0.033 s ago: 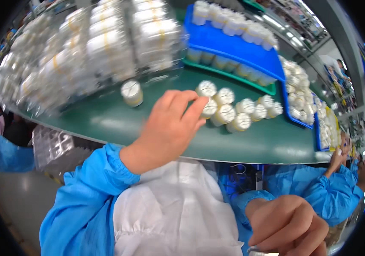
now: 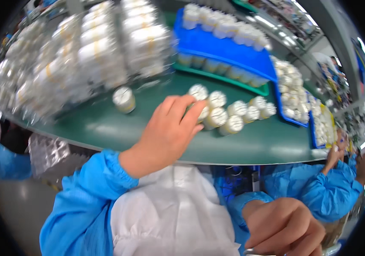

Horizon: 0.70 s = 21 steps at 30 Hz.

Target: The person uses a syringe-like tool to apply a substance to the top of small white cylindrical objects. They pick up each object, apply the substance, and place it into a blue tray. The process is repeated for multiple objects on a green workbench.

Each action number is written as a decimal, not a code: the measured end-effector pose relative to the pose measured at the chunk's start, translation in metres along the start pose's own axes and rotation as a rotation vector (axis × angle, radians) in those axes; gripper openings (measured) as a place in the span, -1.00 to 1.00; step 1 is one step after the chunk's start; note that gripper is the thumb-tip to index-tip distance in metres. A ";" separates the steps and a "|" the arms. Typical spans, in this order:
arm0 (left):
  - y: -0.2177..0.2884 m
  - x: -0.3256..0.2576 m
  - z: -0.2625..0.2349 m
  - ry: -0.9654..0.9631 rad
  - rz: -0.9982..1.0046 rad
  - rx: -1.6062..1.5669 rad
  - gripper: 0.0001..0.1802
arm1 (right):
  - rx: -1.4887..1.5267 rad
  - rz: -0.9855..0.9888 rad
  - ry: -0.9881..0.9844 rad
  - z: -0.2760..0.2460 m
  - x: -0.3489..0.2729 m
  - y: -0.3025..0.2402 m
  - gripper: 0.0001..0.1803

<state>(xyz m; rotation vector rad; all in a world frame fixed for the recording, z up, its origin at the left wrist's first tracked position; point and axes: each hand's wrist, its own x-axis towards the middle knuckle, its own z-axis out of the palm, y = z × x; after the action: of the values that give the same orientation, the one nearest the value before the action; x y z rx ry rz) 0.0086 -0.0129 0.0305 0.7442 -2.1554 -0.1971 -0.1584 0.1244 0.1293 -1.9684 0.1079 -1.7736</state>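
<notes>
My left hand (image 2: pixel 163 128) reaches over the green tabletop (image 2: pixel 152 143). Its fingers are apart, with thumb and forefinger around a small white-topped cylinder (image 2: pixel 201 114), partly hidden by them. That cylinder stands upright at the near left of a cluster of similar ones (image 2: pixel 235 123). Another such cylinder (image 2: pixel 124 100) stands alone to the left of the hand. At the lower right, my right hand (image 2: pixel 282 228) is closed with its fingers curled; a sliver of something pale and shiny shows below them, cut off by the picture's edge.
Bagged white cylinders (image 2: pixel 101 55) are heaped at the far left. A blue tray (image 2: pixel 229 51), with cylinders above and below it, stands behind the cluster, over a green tray (image 2: pixel 223 79). More filled blue bins (image 2: pixel 281 100) line the right, where a co-worker in blue sleeves (image 2: pixel 319 187) sits.
The whole view has shifted slightly, so the table's contents appear further left. My left hand has come a little further over the cylinder. My right hand stays closed low at the right.
</notes>
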 end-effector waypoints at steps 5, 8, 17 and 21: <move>-0.006 0.008 0.018 -0.080 -0.076 0.059 -0.39 | -0.119 0.012 -0.062 -0.020 0.016 -0.011 -0.53; -0.002 0.005 0.018 -0.100 -0.128 -0.012 -0.42 | -0.158 -0.204 0.051 -0.017 0.023 -0.007 -0.51; -0.003 -0.005 0.004 -0.036 -0.114 -0.120 -0.44 | -0.332 0.032 -0.239 -0.042 0.013 0.009 -0.87; 0.000 -0.030 -0.014 -0.092 -0.205 -0.222 -0.39 | -0.773 0.415 -0.082 -0.036 -0.016 0.059 -0.93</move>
<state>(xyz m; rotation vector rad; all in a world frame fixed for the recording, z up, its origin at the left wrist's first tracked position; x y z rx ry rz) 0.0338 0.0054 0.0194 0.8389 -2.0970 -0.5790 -0.1802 0.0675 0.0927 -2.2704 1.2356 -1.4782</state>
